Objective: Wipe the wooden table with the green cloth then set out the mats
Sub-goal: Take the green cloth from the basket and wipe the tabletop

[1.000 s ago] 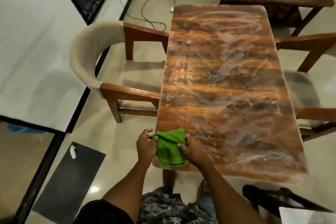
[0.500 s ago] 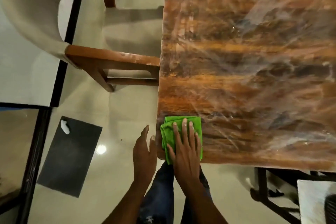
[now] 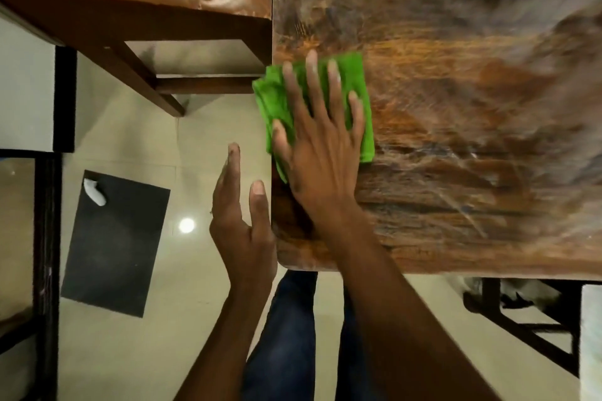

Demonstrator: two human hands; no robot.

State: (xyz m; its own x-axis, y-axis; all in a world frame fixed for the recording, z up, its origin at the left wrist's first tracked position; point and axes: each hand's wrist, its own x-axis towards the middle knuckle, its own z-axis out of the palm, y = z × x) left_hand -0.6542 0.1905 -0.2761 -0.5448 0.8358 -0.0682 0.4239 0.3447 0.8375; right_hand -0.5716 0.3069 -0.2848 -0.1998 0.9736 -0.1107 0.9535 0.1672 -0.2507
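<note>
The folded green cloth (image 3: 360, 91) lies on the wooden table (image 3: 456, 140) at its near left edge, slightly overhanging it. My right hand (image 3: 319, 140) presses flat on the cloth with straight, spread fingers. My left hand (image 3: 242, 228) hangs beside the table's left edge, fingers straight, thumb close to the edge, holding nothing. Smeary streaks cover the tabletop. No mats are in view on the table.
A wooden chair (image 3: 136, 29) stands left of the table, its frame close to the cloth. A dark floor mat (image 3: 114, 244) with a small white object (image 3: 94, 194) lies on the tiled floor. Another chair's dark frame (image 3: 527, 329) sits under the near right edge.
The view has dropped closer to the table. My right hand has pushed the cloth farther up along the left edge. My left hand let go of the cloth and stays off the edge.
</note>
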